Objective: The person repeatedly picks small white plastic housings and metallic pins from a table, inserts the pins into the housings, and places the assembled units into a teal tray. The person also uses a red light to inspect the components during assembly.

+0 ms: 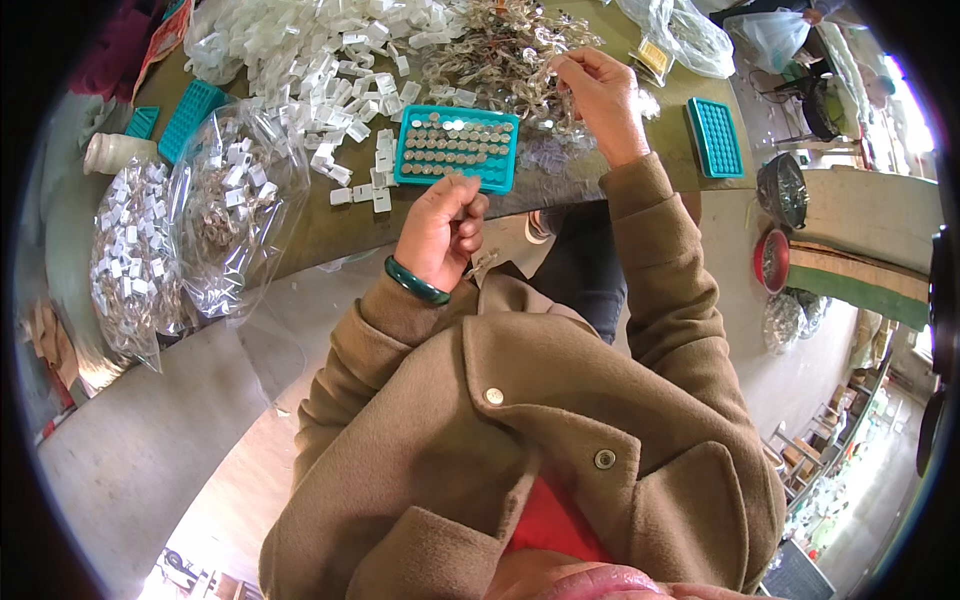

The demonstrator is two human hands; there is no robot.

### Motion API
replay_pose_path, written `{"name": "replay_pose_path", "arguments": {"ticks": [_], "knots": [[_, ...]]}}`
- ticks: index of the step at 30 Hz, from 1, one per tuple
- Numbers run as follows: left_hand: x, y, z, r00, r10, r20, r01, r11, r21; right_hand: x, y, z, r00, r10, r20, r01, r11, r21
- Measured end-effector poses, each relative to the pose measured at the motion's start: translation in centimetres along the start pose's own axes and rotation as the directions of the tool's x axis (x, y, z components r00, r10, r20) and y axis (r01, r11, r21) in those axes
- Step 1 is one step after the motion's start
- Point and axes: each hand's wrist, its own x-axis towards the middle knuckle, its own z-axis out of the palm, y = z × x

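A teal tray (400, 172) with rows of small round silvery discs (440, 143) lies near the table's front edge. At its front rim is my left hand (442, 228), its fingers curled and thumb pressed to the forefinger; whatever it pinches is hidden. My right hand (604, 100) reaches over the right side of a heap of small clear and brownish parts (500, 60). Its thumb and forefinger come together at the heap, and what lies between them is too small to make out. Small white plastic cases (360, 105) are piled left of this heap.
Clear bags of white and brownish parts (225, 200) hang at the table's left edge. Other teal trays (714, 140) lie at the right and far left (190, 118). A yellow box (653, 58) and plastic bag (690, 35) lie far right. A red bowl (771, 262) stands beyond the table.
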Motion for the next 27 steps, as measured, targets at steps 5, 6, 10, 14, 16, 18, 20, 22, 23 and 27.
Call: {"name": "replay_pose_path", "arguments": {"ticks": [5,6,10,14,16,18,20,22,23,27], "knots": [[-0.1,1.0,0.1,0.996,0.01,0.089,-0.009,1.0,-0.011,-1.4,-2.8,0.9,0.996,0.003,0.094,-0.037,0.928,0.37],[0.0,1.2,0.5,0.997,0.051,0.05,-0.052,0.999,0.008,-2.0,-3.4,1.4,0.993,-0.026,0.111,-0.016,0.933,0.36],[0.0,2.0,1.4,0.977,0.211,-0.026,-0.212,0.977,-0.034,-5.1,-5.2,4.0,0.975,-0.086,0.205,0.008,0.936,0.351],[-0.3,2.6,0.9,0.948,0.31,-0.068,-0.317,0.936,-0.155,-8.0,-5.6,5.5,0.948,-0.121,0.295,0.059,0.976,0.211],[-0.8,2.8,0.3,0.949,0.315,-0.026,-0.315,0.936,-0.156,-8.9,-5.7,5.8,0.939,-0.131,0.318,0.108,0.99,0.088],[-1.2,3.0,-0.1,0.954,0.3,-0.001,-0.297,0.942,-0.154,-9.4,-5.7,5.5,0.918,-0.132,0.375,0.15,0.989,-0.018],[-1.7,2.8,0.0,0.945,0.326,-0.008,-0.324,0.94,-0.109,-9.3,-5.8,5.0,0.879,-0.11,0.463,0.159,0.985,-0.066],[-2.1,2.7,0.2,0.944,0.331,0.01,-0.33,0.943,-0.028,-8.8,-5.9,4.6,0.906,-0.132,0.402,0.101,0.99,0.097],[-2.3,2.7,0.3,0.946,0.322,0.038,-0.323,0.946,0.031,-8.7,-5.9,4.4,0.929,-0.107,0.355,0.056,0.987,0.153],[-3.1,2.3,0.8,0.974,0.186,0.125,-0.205,0.966,0.156,-8.9,-5.5,4.8,0.876,-0.336,0.345,0.241,0.926,0.291]]}}
